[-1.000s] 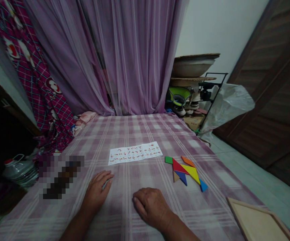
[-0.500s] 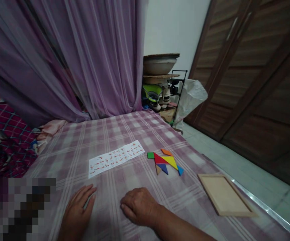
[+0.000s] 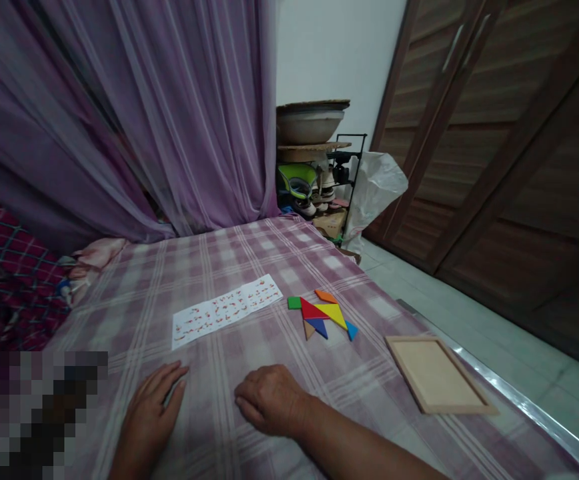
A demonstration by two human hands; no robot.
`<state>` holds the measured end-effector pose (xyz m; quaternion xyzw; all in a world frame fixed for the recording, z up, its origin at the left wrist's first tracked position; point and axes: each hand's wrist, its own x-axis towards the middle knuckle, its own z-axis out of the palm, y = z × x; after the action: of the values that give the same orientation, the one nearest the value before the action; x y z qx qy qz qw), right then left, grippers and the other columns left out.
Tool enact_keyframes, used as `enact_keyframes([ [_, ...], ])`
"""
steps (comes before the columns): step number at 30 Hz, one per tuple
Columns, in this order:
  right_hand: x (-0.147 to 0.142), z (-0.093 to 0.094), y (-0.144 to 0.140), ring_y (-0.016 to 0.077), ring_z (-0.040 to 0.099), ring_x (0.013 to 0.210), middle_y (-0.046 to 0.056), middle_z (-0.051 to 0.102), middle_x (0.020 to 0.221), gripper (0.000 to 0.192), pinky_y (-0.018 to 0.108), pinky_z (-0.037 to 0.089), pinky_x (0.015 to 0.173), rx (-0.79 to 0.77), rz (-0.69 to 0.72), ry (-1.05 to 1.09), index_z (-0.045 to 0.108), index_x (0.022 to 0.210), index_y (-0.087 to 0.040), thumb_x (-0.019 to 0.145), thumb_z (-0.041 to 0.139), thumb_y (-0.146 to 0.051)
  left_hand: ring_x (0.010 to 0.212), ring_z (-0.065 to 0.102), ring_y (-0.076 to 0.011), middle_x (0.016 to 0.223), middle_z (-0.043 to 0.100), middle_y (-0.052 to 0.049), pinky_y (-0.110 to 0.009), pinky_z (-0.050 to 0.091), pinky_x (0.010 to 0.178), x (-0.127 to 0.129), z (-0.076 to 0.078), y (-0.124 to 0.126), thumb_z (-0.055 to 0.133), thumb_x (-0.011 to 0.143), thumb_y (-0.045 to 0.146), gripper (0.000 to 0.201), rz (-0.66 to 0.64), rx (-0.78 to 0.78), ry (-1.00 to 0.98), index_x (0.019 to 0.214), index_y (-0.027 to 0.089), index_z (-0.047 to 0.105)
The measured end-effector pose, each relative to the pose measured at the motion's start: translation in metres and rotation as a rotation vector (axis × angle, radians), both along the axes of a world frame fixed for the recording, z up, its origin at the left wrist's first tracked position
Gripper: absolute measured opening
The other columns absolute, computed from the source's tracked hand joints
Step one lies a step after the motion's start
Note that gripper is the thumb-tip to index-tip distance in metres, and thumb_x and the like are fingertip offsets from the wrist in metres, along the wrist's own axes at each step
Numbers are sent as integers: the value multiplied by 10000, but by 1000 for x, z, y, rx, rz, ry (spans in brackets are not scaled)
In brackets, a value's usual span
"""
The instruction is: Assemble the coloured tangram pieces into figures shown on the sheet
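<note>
My left hand (image 3: 150, 417) lies flat on the purple checked cloth (image 3: 249, 260), fingers slightly spread, holding nothing. My right hand (image 3: 272, 402) rests palm down beside it, fingers loosely curled under, also holding nothing. Beyond the hands lies a white paper strip (image 3: 225, 309) printed with small red figures. To its right sits a cluster of coloured tangram pieces (image 3: 322, 314): green, red, yellow, orange, blue and tan, touching one another. An empty shallow wooden tray (image 3: 438, 373) lies to the right of the pieces, near the surface's edge.
Purple sheer curtains (image 3: 159, 113) hang behind the surface. A black rack (image 3: 339, 173) with shoes, a basin and a white plastic bag stands in the corner. Dark wooden doors (image 3: 509, 133) fill the right. A blurred patch (image 3: 39, 413) covers the lower left.
The view has swung to the right, bringing the whole wooden tray and the doors into sight. Both hands stay resting on the cloth; the paper and pieces have not moved.
</note>
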<state>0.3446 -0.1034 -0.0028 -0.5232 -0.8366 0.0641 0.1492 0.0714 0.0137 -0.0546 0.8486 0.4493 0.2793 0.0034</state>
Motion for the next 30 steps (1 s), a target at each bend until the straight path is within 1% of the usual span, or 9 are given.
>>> enact_keyframes([
  [7, -3, -1, -3, 157, 649, 747, 24, 713, 828, 173, 259, 409, 664, 5, -9, 34, 646, 859, -206, 917, 492, -261, 1088, 662, -283, 1138, 730, -57, -482, 538, 952, 6, 7, -10, 438, 918, 506, 392, 40, -14, -20, 1030, 277, 736],
  [15, -4, -2, -5, 166, 654, 790, 28, 713, 853, 159, 263, 420, 692, 6, -19, 51, 655, 921, -210, 908, 497, -223, 1089, 658, -270, 1132, 728, -61, -490, 512, 986, 12, 13, -16, 474, 909, 415, 320, 45, -48, -49, 1036, 273, 731],
  [18, -5, 3, -10, 161, 647, 776, 27, 704, 846, 159, 259, 416, 681, -6, -6, 30, 653, 895, -209, 906, 494, -209, 1100, 652, -269, 1141, 724, -61, -497, 501, 998, 12, 13, -17, 489, 897, 382, 300, 56, -55, -55, 1038, 267, 728],
  [21, 2, 15, -19, 156, 639, 751, 22, 692, 824, 179, 256, 409, 665, -22, -21, 21, 655, 873, -215, 919, 482, -216, 1103, 648, -276, 1137, 723, -64, -504, 501, 995, 14, 16, -20, 489, 888, 349, 295, 72, -69, -47, 1035, 255, 727],
  [23, 18, 26, -25, 160, 639, 752, 25, 684, 812, 199, 258, 410, 663, -32, -93, 29, 658, 858, -215, 926, 471, -224, 1085, 654, -268, 1136, 721, -67, -485, 517, 974, 19, 21, -23, 483, 892, 337, 298, 75, -76, -47, 1045, 248, 723],
  [25, 44, 37, -31, 168, 647, 783, 37, 686, 848, 192, 259, 416, 671, -65, -206, 32, 670, 887, -211, 913, 480, -213, 1084, 652, -253, 1158, 711, -66, -459, 521, 969, 31, 27, -25, 479, 905, 331, 302, 26, -80, -43, 1080, 248, 711],
  [27, 77, 47, -35, 170, 653, 816, 40, 692, 929, 209, 261, 427, 693, -92, -392, 38, 670, 970, -214, 909, 471, -194, 1118, 633, -245, 1195, 695, -63, -455, 497, 1000, 51, 36, -26, 480, 920, 330, 310, -72, -79, -23, 1135, 254, 690],
  [30, 127, 57, -39, 199, 656, 921, 81, 655, 1146, 257, 283, 445, 760, -90, -725, -2, 626, 1137, -211, 908, 512, -238, 1176, 596, -247, 1255, 666, -69, -478, 435, 1060, 97, 49, -26, 488, 939, 339, 331, -247, -73, 30, 1215, 260, 651],
])
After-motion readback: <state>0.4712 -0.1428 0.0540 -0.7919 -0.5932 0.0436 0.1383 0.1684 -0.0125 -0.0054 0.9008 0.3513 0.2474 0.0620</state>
